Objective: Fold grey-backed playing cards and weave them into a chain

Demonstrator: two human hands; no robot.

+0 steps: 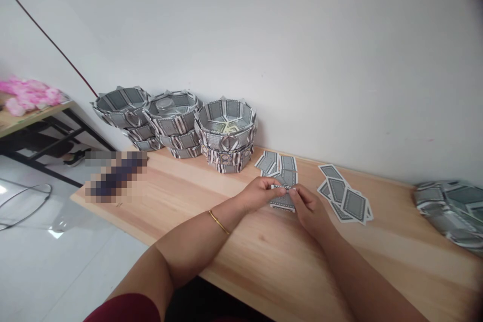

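Observation:
My left hand (pixel 260 193) and my right hand (pixel 308 207) meet above the wooden table, thumbs and fingertips pinched close together. Between them is a grey-backed playing card (pixel 283 202) with a white border, gripped along its upper edge. Part of that card is covered by my fingers, and I cannot tell whether it is one card or several. Just beyond my hands lie loose playing cards (pixel 288 163), face down and joined or overlapping. To the right of my right hand, a spread pile of similar cards (pixel 354 204) rests on the tabletop.
Three stacks of round baskets folded from playing cards, the nearest basket (pixel 226 136) included, stand along the wall. Another card basket (pixel 449 211) sits at the right. A blurred-out dark item (pixel 116 176) lies on the table (pixel 181 193) at left. Pink flowers (pixel 28 96) top another table.

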